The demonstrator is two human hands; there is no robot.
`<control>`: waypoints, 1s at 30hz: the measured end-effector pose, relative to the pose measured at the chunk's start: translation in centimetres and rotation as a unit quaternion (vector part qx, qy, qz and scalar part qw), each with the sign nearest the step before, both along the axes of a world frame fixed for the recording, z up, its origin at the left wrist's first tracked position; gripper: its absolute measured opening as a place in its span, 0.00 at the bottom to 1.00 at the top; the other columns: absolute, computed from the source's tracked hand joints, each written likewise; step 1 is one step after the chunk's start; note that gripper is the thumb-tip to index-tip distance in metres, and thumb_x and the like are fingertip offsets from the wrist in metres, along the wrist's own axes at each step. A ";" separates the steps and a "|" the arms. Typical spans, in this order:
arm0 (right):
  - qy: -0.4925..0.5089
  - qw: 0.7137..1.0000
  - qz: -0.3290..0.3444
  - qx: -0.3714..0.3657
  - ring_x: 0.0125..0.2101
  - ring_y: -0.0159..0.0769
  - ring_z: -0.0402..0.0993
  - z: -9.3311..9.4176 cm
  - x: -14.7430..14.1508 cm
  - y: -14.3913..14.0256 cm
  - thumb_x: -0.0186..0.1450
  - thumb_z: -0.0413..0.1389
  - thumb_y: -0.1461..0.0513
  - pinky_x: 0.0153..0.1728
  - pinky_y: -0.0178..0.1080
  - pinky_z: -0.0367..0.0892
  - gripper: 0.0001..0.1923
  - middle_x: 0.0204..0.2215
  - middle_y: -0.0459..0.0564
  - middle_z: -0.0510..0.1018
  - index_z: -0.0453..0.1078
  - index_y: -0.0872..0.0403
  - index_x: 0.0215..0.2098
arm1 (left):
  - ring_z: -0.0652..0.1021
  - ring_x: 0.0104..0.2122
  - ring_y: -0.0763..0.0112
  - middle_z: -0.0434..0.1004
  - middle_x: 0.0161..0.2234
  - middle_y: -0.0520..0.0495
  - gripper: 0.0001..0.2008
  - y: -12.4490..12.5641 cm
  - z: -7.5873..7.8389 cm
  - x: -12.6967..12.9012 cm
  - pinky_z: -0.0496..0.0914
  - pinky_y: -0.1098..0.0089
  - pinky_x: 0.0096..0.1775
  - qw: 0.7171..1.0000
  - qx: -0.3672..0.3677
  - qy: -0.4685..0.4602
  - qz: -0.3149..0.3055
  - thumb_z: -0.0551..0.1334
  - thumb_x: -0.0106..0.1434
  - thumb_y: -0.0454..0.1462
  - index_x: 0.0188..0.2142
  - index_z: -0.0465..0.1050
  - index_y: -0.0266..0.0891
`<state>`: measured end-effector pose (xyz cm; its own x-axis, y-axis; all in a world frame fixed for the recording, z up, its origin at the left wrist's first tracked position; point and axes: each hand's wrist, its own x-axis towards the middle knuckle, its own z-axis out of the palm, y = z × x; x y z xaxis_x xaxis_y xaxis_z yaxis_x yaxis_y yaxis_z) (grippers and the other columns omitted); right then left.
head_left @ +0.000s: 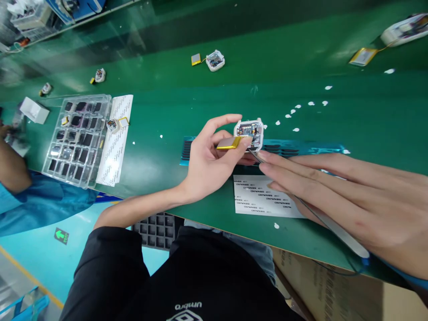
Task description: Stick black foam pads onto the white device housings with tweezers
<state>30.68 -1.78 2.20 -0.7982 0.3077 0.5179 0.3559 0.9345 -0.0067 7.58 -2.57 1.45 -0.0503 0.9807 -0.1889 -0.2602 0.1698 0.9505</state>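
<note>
My left hand [214, 156] is closed round a small white device housing [261, 129], its open side facing up with a circuit board [246, 129] and wires showing. A flat battery [228, 143] with yellow edges lies over the left fingers beside the housing. Between the fingers of my right hand [334, 191] is a pair of metal tweezers [337, 229], its thin tip at the housing's lower edge. What the tip touches is too small to make out. Under the hands lies a blue strip with dark bars [278, 148].
A printed white sheet [254, 196] lies near the table's front edge. White bits [297, 106] dot the green table [174, 107]. Further housings with batteries [215, 60] sit at the back. Left are a compartment tray [77, 142] and a co-worker's arm [13, 165].
</note>
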 end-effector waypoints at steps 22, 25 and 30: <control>0.079 0.989 -0.045 -0.116 0.47 0.35 0.87 0.6 -0.2 0.4 0.75 0.60 0.72 0.45 0.35 0.83 0.36 0.49 0.44 0.88 0.61 0.42 0.77 | 0.85 0.29 0.69 0.79 0.32 0.54 0.11 0.0 0.9 -0.2 0.82 0.67 0.37 1.000 -0.007 -0.006 -0.026 0.72 0.67 0.31 0.48 0.77 0.41; 0.058 0.984 -0.045 -0.165 0.46 0.34 0.86 1.2 -0.4 0.5 0.75 0.60 0.71 0.48 0.37 0.83 0.33 0.49 0.45 0.87 0.65 0.44 0.75 | 0.85 0.30 0.68 0.80 0.34 0.53 0.11 0.0 0.8 -0.2 0.83 0.67 0.38 0.999 0.016 -0.003 -0.037 0.71 0.67 0.32 0.48 0.75 0.41; 0.128 0.990 -0.011 -0.062 0.43 0.37 0.87 -0.4 -0.7 1.4 0.72 0.64 0.72 0.40 0.38 0.84 0.41 0.50 0.48 0.87 0.61 0.47 0.78 | 0.85 0.34 0.68 0.83 0.40 0.49 0.17 2.7 -0.2 -2.2 0.80 0.67 0.40 0.997 0.049 0.060 0.018 0.74 0.66 0.37 0.52 0.76 0.44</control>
